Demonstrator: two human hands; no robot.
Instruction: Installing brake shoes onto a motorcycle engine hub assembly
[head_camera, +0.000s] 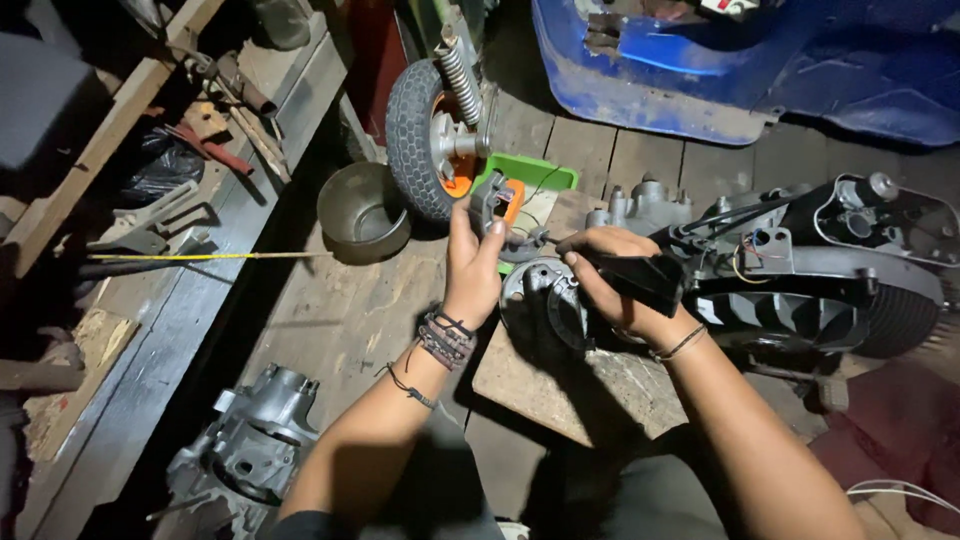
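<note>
My left hand (472, 265) holds up a small grey and orange part (493, 200) between thumb and fingers, above a round dark metal housing (535, 290). My right hand (612, 280) grips a black plastic piece (640, 275) at the housing's right side. Thin wires (535, 240) run between the small part and the engine assembly (800, 270), which lies to the right on a wooden board (580, 385). Corded bracelets sit on my left wrist.
A small wheel with a spring shock (430, 135) and a metal bowl (362, 212) stand ahead on the plank floor. A green tray (545, 175) lies behind my hands. A grey engine casing (250, 445) lies lower left. A tool shelf (180, 200) runs along the left; blue bodywork (700, 70) sits top right.
</note>
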